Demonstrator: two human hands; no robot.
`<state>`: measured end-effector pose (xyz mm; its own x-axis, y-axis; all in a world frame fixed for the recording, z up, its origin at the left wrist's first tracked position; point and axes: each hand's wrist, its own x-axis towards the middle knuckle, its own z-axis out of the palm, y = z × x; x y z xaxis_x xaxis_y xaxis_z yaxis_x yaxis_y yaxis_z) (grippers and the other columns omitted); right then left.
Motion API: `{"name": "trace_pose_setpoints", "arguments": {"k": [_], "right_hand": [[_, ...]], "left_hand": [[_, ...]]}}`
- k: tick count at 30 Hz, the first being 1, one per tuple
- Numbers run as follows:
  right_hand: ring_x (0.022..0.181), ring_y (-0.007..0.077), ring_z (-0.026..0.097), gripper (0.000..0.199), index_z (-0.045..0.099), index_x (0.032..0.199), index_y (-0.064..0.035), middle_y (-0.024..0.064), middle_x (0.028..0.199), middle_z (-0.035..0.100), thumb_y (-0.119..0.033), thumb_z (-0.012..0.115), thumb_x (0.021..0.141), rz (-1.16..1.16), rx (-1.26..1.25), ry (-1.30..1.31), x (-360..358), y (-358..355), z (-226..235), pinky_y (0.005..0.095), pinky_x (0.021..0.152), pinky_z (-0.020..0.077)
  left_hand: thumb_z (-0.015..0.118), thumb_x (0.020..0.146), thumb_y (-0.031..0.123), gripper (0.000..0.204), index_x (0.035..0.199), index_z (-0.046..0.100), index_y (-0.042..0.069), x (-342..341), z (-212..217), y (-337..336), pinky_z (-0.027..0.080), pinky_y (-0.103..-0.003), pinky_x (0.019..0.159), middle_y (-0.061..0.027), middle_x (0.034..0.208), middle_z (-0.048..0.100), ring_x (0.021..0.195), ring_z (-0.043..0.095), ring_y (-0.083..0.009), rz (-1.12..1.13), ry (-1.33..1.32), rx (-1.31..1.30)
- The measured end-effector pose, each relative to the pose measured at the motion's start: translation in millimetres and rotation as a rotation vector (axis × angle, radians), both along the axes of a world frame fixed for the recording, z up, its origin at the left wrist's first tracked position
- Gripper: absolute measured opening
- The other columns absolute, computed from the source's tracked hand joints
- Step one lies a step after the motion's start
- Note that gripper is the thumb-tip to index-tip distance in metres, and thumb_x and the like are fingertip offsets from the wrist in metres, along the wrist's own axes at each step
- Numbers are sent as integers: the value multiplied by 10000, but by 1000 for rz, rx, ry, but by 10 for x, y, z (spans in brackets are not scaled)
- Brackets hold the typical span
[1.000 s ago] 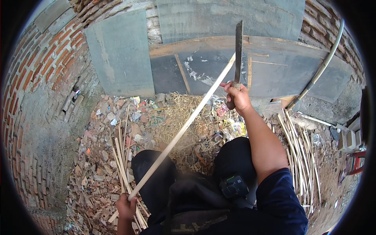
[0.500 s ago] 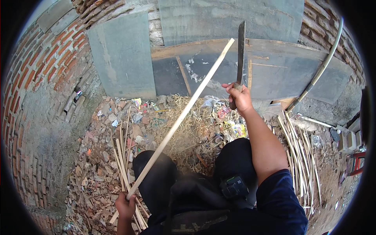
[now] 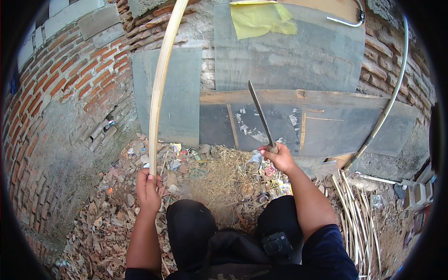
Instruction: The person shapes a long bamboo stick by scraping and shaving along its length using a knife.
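A long pale strip of split wood or bamboo [image 3: 161,79] rises nearly upright from my left hand [image 3: 148,190], which is closed round its lower end. Its top passes out of view at the upper edge. My right hand [image 3: 279,157] grips a machete [image 3: 260,112] by its short wooden handle. The dark blade points up and slightly left, well apart from the strip. Both hands are held out beyond my knees, above the littered ground.
Pale strips lie in a heap [image 3: 357,224] on the right. Shavings [image 3: 228,175] and rubble [image 3: 102,228] cover the ground before me. A brick wall [image 3: 60,88] stands left, grey panels [image 3: 289,56] ahead. A long pole [image 3: 389,102] leans at the right.
My left hand has moved forward and up, swinging the strip from a rightward slant to nearly upright. The machete is lower and now tilts left. My view has tipped upward.
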<state>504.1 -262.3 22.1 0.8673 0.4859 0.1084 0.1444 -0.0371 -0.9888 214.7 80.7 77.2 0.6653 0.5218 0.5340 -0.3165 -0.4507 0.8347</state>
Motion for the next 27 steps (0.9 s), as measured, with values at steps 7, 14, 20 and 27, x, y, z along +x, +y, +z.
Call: {"name": "trace_pose_setpoints", "arguments": {"k": [7, 14, 20, 27], "right_hand": [[827, 97, 634, 301, 738, 1141, -71, 15, 892, 722, -251, 775, 904, 37, -68, -82, -311, 267, 334, 294, 781, 511], [927, 95, 654, 471, 665, 1311, -58, 46, 1015, 731, -148, 794, 867, 159, 36, -117, -509, 396, 389, 291, 879, 529], [892, 88, 670, 388, 699, 1226, -42, 55, 978, 743, -87, 775, 848, 85, 118, -206, -577, 410, 362, 284, 839, 543], [776, 112, 689, 234, 722, 1050, -22, 89, 841, 745, -121, 788, 849, 30, 22, -273, -652, 344, 479, 294, 721, 545]], "left_hand": [[475, 1093, 230, 209, 1143, 514, 31, 962, 409, -472, 496, -316, 863, -56, 1008, 616, 904, 601, -130, -240, -159, -14], [540, 1074, 232, 246, 1223, 532, 37, 1473, 265, -1205, 446, -332, 986, -68, 1112, 622, 1048, 580, -145, -496, -154, -375], [586, 1055, 215, 254, 1233, 562, 34, 1543, 176, -1390, 463, -305, 945, -60, 1119, 635, 1043, 578, -128, -454, -132, -463], [599, 1041, 145, 239, 1237, 558, 15, 1481, 6, -1437, 453, -332, 1022, -102, 1193, 645, 1142, 600, -171, -388, -3, -403]]}}
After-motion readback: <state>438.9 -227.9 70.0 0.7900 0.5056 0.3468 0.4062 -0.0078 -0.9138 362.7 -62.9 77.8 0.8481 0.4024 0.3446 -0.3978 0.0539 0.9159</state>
